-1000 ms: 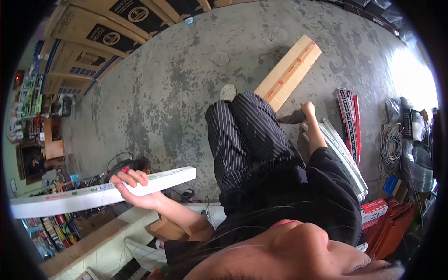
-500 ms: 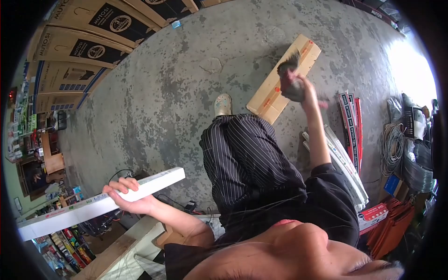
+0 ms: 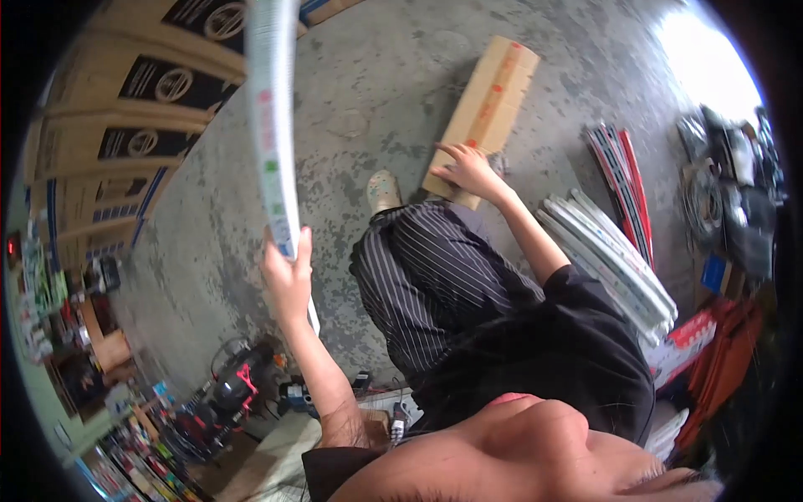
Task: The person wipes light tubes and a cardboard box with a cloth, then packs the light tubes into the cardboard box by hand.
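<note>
My left hand (image 3: 287, 272) is wrapped round a long, narrow white box (image 3: 274, 134) with printed labels, held up near its lower end. The far end of this box runs out past the top of the view. My right hand (image 3: 473, 173) is open over the near end of a long brown cardboard box (image 3: 489, 92), fingers spread; whether they touch it I cannot tell. That cardboard box lies on the floor, sealed with printed tape. A small greyish thing (image 3: 500, 162) shows just beyond my right hand, mostly hidden and too unclear to name.
Large printed cartons (image 3: 167, 79) line the left. To the right lie a bundle of long white packages (image 3: 611, 263) and red-and-black long boxes (image 3: 623, 188) on the concrete floor (image 3: 351, 92). Wire coils (image 3: 703, 201) sit farther right. Crowded shelves and a dark machine (image 3: 226, 393) stand lower left.
The white box in my left hand has swung from lying low at the left to pointing up the view. My right hand has come nearer and let go of a dark, blurred, bristly thing.
</note>
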Available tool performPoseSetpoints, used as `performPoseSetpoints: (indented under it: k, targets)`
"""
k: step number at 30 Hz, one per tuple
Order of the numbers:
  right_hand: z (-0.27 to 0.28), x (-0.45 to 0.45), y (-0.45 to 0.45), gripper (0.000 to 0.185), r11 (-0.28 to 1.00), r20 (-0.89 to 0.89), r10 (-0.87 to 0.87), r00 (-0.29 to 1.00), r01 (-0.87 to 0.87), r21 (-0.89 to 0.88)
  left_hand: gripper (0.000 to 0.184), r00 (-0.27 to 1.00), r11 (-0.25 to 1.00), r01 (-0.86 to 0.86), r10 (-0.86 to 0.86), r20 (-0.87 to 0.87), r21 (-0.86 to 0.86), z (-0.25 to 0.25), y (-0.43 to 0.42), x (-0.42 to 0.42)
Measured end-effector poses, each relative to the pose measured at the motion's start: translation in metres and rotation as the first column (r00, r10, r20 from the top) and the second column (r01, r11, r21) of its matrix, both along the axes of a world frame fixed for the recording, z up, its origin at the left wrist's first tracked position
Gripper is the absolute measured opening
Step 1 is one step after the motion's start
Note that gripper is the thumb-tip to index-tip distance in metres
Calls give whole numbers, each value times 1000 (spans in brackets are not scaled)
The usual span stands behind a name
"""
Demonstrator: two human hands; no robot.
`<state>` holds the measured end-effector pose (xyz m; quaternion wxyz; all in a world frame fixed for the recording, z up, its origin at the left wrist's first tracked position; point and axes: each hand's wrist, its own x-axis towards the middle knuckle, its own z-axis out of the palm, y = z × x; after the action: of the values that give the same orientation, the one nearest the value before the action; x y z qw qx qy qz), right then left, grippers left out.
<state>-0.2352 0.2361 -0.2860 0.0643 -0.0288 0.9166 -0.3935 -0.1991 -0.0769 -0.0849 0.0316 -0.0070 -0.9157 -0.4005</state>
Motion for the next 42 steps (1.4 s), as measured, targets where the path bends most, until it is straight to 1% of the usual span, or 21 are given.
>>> performPoseSetpoints:
  k: [1,2,3,5,8,11,14,15,18,20,21,23,24,26,27,28,31,34,36,38,42]
  targets:
    - [27,5,2,66,913,0,13,1000,-12,-409,31,995,986,100,-102,-7,-131,3,17,-4]
    - [56,10,3,66,665,8,49,999,-27,-746,30,979,946,194,-204,-14,-261,7,38,-8]
    - [79,20,7,64,480,17,66,998,-17,-877,30,962,902,269,-271,42,-338,8,58,-10]
    - [123,52,7,63,394,89,-46,995,100,-914,30,903,766,422,-399,157,-484,11,105,-7]
    - [133,88,4,50,-27,287,-306,908,293,-956,34,763,577,620,-601,239,-532,-15,173,16]
    - [113,122,31,46,-234,398,-508,764,322,-917,38,658,590,752,-651,378,-293,-43,226,39]
    - [92,163,45,39,-345,547,-682,485,445,-826,38,568,626,779,-716,405,14,-69,257,39]
    - [83,180,43,40,-251,498,-662,560,461,-851,36,585,627,777,-749,313,49,-80,267,37]
    - [97,221,23,54,-78,560,-356,748,574,-815,31,476,744,445,-667,572,498,-100,302,23]
    - [112,227,2,69,79,504,-359,785,564,-822,29,427,751,312,-658,620,582,-109,321,18]
    - [122,228,6,80,-10,519,-355,778,552,-834,29,474,742,105,-623,622,662,-116,330,19]
    - [107,235,29,64,128,521,-453,723,631,-765,38,476,691,-142,-580,661,709,-134,336,20]
    - [100,238,45,59,225,524,-456,720,662,-715,38,469,694,-143,-580,666,705,-137,334,25]
    - [84,257,63,51,339,499,-502,707,691,-638,61,260,552,-185,-770,582,813,-142,328,32]
    - [81,271,72,52,510,384,-563,732,673,-535,83,167,649,26,-753,637,760,-148,323,34]
    - [78,285,81,54,654,258,-594,762,644,-396,89,278,787,181,-616,737,590,-155,318,43]
    - [89,330,117,58,719,218,-671,709,694,-44,79,426,766,429,-638,641,478,-169,288,46]
    - [62,376,174,65,734,95,-676,730,657,174,66,464,852,195,-517,720,486,-183,258,29]
    - [42,397,218,67,804,218,-584,781,521,286,51,603,802,159,-541,587,576,-181,253,28]
    - [25,414,246,65,837,168,-492,854,410,363,48,642,774,76,-520,563,629,-175,255,29]
    - [15,423,279,65,899,398,-352,847,188,395,47,623,761,26,-519,585,648,-177,252,33]
